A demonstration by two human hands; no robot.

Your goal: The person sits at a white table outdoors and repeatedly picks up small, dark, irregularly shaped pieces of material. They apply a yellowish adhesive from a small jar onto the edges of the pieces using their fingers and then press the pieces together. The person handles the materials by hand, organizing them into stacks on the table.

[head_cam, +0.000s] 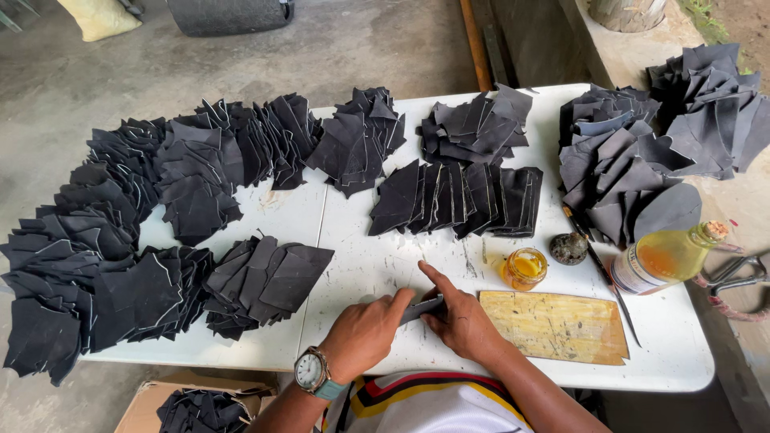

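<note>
Dark leather piece (420, 308) lies at six o'clock on the white surface (361, 265) — long axis left-right, left hand (365, 333) fingers pinched on one end, right hand (461, 321) fingers pressing the other, both equally near.

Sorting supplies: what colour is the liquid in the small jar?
Amber-yellow, seen in the head view: small jar.

Bare white table (361, 265) lies open ahead of the hands; black cut-piece stacks (457, 199) block beyond, another stack (265, 281) crowds the left, and a glue jar (524, 268) and stained board (553, 325) crowd the right
</note>
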